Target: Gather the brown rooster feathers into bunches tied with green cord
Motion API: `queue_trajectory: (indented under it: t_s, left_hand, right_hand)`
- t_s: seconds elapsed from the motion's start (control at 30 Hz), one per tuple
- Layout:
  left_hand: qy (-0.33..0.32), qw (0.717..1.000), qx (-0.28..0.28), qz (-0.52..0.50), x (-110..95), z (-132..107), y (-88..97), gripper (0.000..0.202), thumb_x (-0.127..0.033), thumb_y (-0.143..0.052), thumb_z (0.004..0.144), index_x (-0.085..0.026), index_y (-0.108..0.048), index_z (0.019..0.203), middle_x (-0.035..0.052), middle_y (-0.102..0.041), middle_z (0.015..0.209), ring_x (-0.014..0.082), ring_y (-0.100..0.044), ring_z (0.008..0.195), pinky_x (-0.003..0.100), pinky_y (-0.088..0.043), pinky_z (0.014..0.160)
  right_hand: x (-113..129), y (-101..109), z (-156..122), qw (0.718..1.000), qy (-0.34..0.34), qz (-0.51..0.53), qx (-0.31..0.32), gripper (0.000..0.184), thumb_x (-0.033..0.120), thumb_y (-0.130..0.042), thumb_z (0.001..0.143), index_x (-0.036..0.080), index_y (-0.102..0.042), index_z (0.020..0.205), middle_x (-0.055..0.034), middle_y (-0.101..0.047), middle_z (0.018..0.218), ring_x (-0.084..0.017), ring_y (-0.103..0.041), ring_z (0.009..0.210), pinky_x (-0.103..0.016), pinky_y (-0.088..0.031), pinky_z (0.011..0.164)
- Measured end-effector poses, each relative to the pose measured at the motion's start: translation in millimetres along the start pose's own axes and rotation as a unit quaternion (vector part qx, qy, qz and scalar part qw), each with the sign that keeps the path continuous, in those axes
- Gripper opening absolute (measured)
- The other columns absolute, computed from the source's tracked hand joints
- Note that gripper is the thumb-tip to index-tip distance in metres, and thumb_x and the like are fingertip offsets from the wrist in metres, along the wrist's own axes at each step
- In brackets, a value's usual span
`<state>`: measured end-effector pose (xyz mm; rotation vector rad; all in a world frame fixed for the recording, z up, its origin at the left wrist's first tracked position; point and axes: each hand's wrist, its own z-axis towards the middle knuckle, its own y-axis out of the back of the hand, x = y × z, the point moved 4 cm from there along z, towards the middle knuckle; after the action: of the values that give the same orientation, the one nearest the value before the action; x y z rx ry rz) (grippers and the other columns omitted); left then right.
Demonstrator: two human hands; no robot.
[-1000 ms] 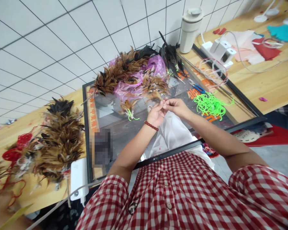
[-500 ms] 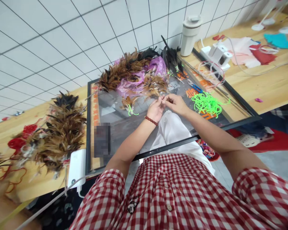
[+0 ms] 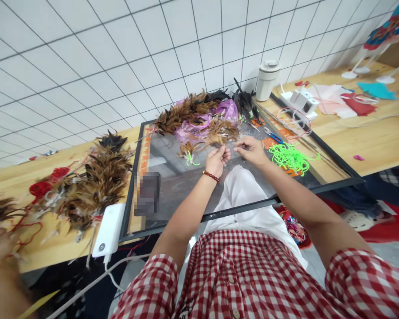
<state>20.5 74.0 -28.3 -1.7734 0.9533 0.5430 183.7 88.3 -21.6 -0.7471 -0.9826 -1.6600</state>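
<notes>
My left hand [image 3: 218, 160], a beaded bracelet on its wrist, is closed over the glass panel [image 3: 182, 190], with a small dark brown feather tuft [image 3: 216, 144] sticking out beyond its fingers. A short gap to the right, my right hand [image 3: 252, 150] has thumb and fingertips pinched together; whatever is between them is too small to make out. Just past both hands lies a heap of loose brown feathers [image 3: 225, 129]. Left of it rests a little feather bunch [image 3: 188, 148] tied with green cord. A pile of bright green cord [image 3: 290, 158] lies right of my right hand.
Behind the hands are a long brown feather strip [image 3: 182, 113], a purple plastic bag [image 3: 194, 126], black feathers [image 3: 244, 99], blue-handled snips [image 3: 273, 135] and a white tumbler [image 3: 267, 80]. A power bank [image 3: 109, 230] stands left. Another person's hand [image 3: 1, 248] is at far left.
My hands, close together before, have moved apart, the right one shifting rightward. The left fingers have curled in more. The camera view has tilted, showing more wall.
</notes>
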Motion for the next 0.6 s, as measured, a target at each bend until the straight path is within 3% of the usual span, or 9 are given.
queue_trajectory:
  t_s: [0.07, 0.17, 0.27, 0.37, 0.5, 0.6]
  left_hand:
    - [-0.02, 0.999, 0.017, -0.026, -1, 1, 0.9, 0.023, -0.008, -0.06, 0.096, -0.012, -0.069, 0.076, 0.0007, -0.076, 0.073, 0.0067, -0.071, 0.068, 0.024, -0.057, 0.09]
    - [-0.027, 0.998, 0.039, -0.05, -1, 4, 0.6, 0.025, -0.006, -0.059, 0.096, -0.012, -0.071, 0.075, 0.0016, -0.079, 0.084, 0.0077, -0.074, 0.08, 0.028, -0.055, 0.1]
    - [-0.023, 0.998, 0.05, -0.036, 2, 6, -0.1, 0.027, -0.004, -0.06, 0.094, -0.011, -0.07, 0.071, 0.0026, -0.078, 0.082, 0.0081, -0.073, 0.081, 0.031, -0.052, 0.106]
    - [-0.031, 0.998, 0.054, -0.022, 6, 7, -0.7, 0.027, 0.0, -0.063, 0.09, -0.01, -0.068, 0.065, 0.0037, -0.076, 0.075, 0.0128, -0.076, 0.098, 0.033, -0.05, 0.111]
    - [-0.032, 0.998, 0.053, -0.022, 7, 6, -0.9, 0.024, 0.0, -0.067, 0.088, -0.01, -0.068, 0.066, 0.0053, -0.077, 0.079, 0.0174, -0.074, 0.113, 0.037, -0.049, 0.113]
    - [-0.042, 0.997, 0.035, -0.045, 5, 5, 0.1, 0.024, -0.002, -0.068, 0.087, -0.011, -0.067, 0.065, 0.0044, -0.077, 0.081, 0.0172, -0.072, 0.116, 0.037, -0.048, 0.113]
  right_hand:
    - [3, 0, -1, 1.0, 0.021, -0.003, -0.009, 0.025, 0.046, -0.083, 0.071, 0.022, -0.077, 0.077, -0.0041, -0.071, 0.076, -0.017, -0.056, 0.069, -0.033, -0.046, 0.07]
    - [2, -9, -4, 0.999, -0.004, 0.015, 0.037, 0.028, 0.048, -0.082, 0.073, 0.021, -0.08, 0.083, -0.0038, -0.071, 0.078, -0.015, -0.056, 0.068, -0.032, -0.046, 0.069]
    - [-3, -21, -6, 0.993, -0.049, 0.074, 0.08, 0.035, 0.053, -0.081, 0.074, 0.021, -0.08, 0.084, -0.0039, -0.074, 0.084, -0.016, -0.061, 0.075, -0.032, -0.049, 0.077]
    - [-11, -30, -7, 0.983, -0.096, 0.122, 0.1, 0.037, 0.056, -0.08, 0.075, 0.019, -0.074, 0.076, -0.0021, -0.071, 0.08, -0.015, -0.061, 0.077, -0.031, -0.049, 0.081]
    - [-20, -27, -3, 0.988, -0.117, 0.084, 0.062, 0.036, 0.052, -0.075, 0.081, 0.019, -0.063, 0.071, 0.0025, -0.057, 0.068, -0.012, -0.049, 0.068, -0.028, -0.041, 0.072]
    - [-18, -22, -1, 0.991, -0.101, 0.063, 0.053, 0.04, 0.058, -0.076, 0.079, 0.02, -0.064, 0.074, 0.0036, -0.053, 0.066, -0.012, -0.043, 0.066, -0.028, -0.037, 0.069]
